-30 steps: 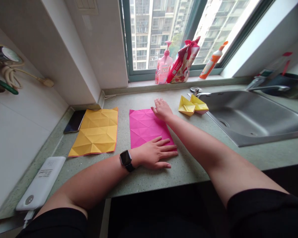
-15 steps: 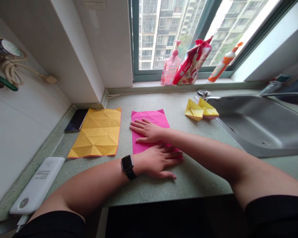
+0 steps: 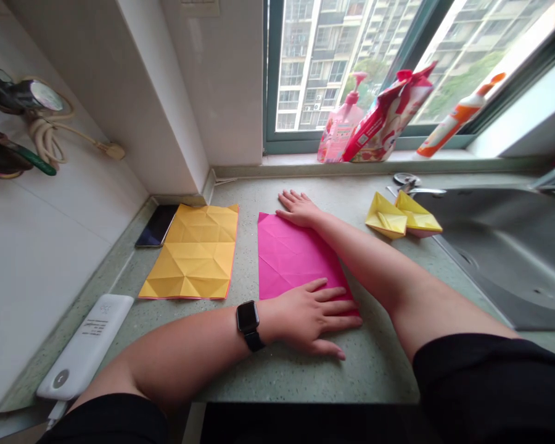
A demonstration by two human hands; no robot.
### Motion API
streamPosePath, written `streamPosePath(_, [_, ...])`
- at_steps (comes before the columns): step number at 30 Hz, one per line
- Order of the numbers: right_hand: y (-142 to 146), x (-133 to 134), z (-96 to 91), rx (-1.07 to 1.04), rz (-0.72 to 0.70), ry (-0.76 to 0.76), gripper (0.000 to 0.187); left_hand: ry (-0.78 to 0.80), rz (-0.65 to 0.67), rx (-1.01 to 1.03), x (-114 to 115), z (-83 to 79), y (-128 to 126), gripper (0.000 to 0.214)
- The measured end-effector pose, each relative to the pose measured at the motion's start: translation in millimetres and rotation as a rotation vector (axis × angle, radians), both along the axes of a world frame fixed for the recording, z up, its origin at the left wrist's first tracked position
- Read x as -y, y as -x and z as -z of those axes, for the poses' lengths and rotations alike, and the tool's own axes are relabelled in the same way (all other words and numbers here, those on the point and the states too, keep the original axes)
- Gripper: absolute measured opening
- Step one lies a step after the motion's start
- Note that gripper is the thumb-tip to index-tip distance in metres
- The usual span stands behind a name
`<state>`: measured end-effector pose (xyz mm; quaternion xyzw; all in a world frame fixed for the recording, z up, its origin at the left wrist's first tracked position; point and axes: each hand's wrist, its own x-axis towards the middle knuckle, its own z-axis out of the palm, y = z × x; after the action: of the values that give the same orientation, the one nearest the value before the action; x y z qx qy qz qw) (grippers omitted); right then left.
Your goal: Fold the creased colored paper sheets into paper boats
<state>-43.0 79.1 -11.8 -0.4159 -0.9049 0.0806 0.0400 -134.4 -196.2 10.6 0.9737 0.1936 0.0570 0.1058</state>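
A creased sheet of pink paper [image 3: 296,253] lies flat on the counter in front of me. My left hand [image 3: 309,314], below a black smartwatch [image 3: 247,317], rests spread over the sheet's near edge, its thumb on the counter. At the far edge lies my right hand [image 3: 300,208], flat with fingers apart, its fingertips beyond the paper. To the left is a yellow-orange sheet of paper [image 3: 189,253] with many fold lines and a reddish edge underneath. Two folded yellow paper shapes [image 3: 386,216] stand to the right, beside the sink.
A phone [image 3: 156,226] lies partly beside the yellow sheet, and a white power bank [image 3: 86,345] with a cable sits nearer me. A steel sink [image 3: 504,246] bounds the right side. On the windowsill stand a pink pump bottle [image 3: 340,126], a red bag [image 3: 386,120] and an orange-white bottle [image 3: 457,120].
My right hand has slid from the middle of the pink paper to its far edge. My left hand stays on the near edge. The whole view has shifted somewhat.
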Motion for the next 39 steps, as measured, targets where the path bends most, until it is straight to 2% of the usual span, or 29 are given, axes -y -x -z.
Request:
streamPosePath(5, [-28,-12,-4.4,0.018,0.191,-0.031,0.078,-0.001,0.014,-0.015,-1,-0.9,1,0.074])
streamPosePath(7, [-34,-7,-9.3,-0.009,0.302,-0.100,0.077,0.003,0.020,-0.015,-1,-2.0,1,0.074])
streamPosePath(9, [-37,2,-16.1,-0.047,0.327,-0.191,0.072,0.013,0.024,-0.008,-1,-3.1,1,0.074])
streamPosePath(12, [-39,29,-22.6,-0.138,0.184,-0.250,0.062,0.038,0.030,-0.001,-3,-4.0,2,0.074])
streamPosePath(16, [-43,74,-14.6,-0.207,-0.070,-0.102,0.054,0.097,0.035,0.013,-4,-4.2,0,0.075])
streamPosePath(20, [-49,95,-1.7,-0.178,-0.122,-0.031,0.054,0.251,0.009,0.141,-4,-9.2,-3,0.074])
streamPosePath(23, [-50,92,3.5,-0.212,-0.094,-0.029,0.050,0.358,-0.132,0.334,-10,-17.9,1,0.047])
streamPosePath(25, [-50,87,6.9,-0.266,-0.074,-0.030,0.045,0.317,-0.333,0.439,-20,-21.4,9,0.037])
streamPosePath(28, [-51,79,12.7,-0.344,-0.070,-0.002,0.046,0.152,-0.639,0.418,-39,-14.3,24,0.042])
streamPosePath(30, [-53,76,16.1,-0.375,-0.077,0.009,0.047,0.041,-0.739,0.284,-48,-1.3,32,0.057])
streamPosePath(32, [-55,74,18.5,-0.391,-0.074,0.000,0.051,0.024,-0.775,0.139,-52,13.3,35,0.067])
streamPosePath(35, [-56,71,19.8,-0.375,-0.061,-0.030,0.054,0.015,-0.762,0.052,-52,27.2,36,0.072])
streamPosePath(39, [-55,69,18.6,-0.325,-0.026,-0.052,0.052,0.015,-0.733,0.007,-48,24.0,32,0.081])
